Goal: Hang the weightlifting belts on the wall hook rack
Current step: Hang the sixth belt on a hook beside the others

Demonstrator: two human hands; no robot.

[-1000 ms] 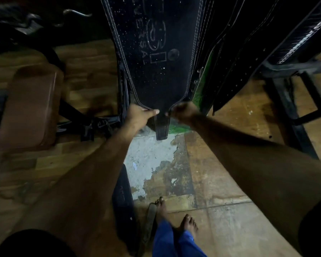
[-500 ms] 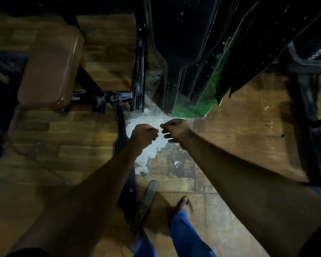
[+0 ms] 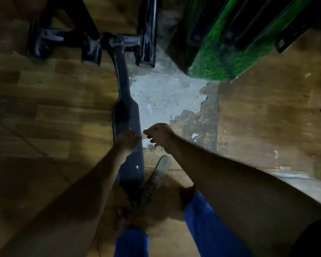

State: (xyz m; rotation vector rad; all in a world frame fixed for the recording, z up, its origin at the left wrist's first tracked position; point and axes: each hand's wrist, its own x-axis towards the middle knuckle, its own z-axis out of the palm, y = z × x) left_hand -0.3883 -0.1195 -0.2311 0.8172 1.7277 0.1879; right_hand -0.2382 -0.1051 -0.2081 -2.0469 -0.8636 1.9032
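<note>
A black weightlifting belt (image 3: pixel 127 112) lies lengthwise on the floor, running from the machine base toward my feet. A paler strap with holes (image 3: pixel 159 175) lies angled beside its near end. My left hand (image 3: pixel 127 141) hovers over the belt's wide part with fingers curled; blur hides whether it touches or grips the belt. My right hand (image 3: pixel 158 135) is just to the right, over bare concrete, loosely curled with nothing in it. Several dark belts (image 3: pixel 230 23) hang at the top right against a green wall (image 3: pixel 220 60). The hook rack is out of view.
A black metal machine base (image 3: pixel 93 45) stands on the wood-pattern floor at the top left, touching the belt's far end. A patch of bare concrete (image 3: pixel 165 93) shows in the middle. My bare feet and blue trouser legs (image 3: pixel 202 216) are at the bottom.
The view has tipped down from the hanging belts to the floor. Both hands let go of the hung belt and dropped low; the left hand is now over the belt on the floor.
</note>
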